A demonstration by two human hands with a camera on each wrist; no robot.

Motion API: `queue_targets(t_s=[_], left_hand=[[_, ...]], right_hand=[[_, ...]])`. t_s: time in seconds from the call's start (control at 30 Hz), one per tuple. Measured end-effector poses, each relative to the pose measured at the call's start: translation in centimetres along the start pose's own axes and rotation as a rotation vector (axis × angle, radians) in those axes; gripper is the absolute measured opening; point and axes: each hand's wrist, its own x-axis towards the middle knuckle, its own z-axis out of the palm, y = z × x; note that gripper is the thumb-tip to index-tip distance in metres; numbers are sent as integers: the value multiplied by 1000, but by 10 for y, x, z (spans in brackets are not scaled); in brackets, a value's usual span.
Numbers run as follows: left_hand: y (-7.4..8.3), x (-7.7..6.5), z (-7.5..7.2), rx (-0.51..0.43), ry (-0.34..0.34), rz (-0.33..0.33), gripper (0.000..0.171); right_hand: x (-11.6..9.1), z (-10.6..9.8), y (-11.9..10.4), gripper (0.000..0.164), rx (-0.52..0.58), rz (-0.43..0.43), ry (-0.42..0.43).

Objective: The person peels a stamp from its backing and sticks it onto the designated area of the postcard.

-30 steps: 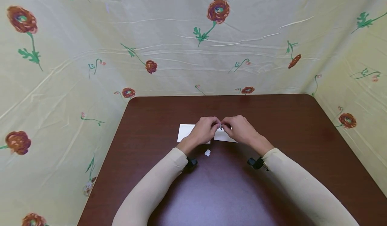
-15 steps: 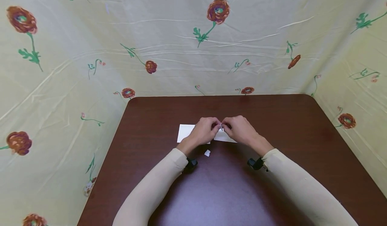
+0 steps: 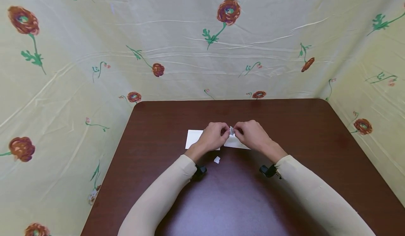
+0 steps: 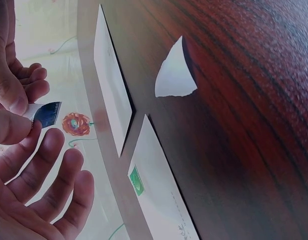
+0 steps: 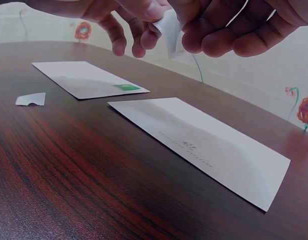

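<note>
The left hand (image 3: 213, 135) and right hand (image 3: 253, 135) pinch a small toothed stamp (image 4: 48, 115), dark blue and white. Between them, more shows than before.

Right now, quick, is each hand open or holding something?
Left hand: closed, pinching a small stamp-like paper with thumb and finger.
Right hand: closed, pinching that same paper.

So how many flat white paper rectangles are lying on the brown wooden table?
2: a green-patched white paper rectangle, partly behind the bare left hand in the head view, and another white paper rectangle, partly behind the bare right hand. Any stacked beneath would be hidden.
</note>
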Motion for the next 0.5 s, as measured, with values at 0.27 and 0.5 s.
queue_targets(t_s=[0.27,0.5], left_hand=[[-1,-1,-1,15,10,-13,14],[-1,-3,-2,15,11,-20,13]], right_hand=[[-1,-3,2,12,-3,24,-2],[-3,-9,5,13,0,53,3]])
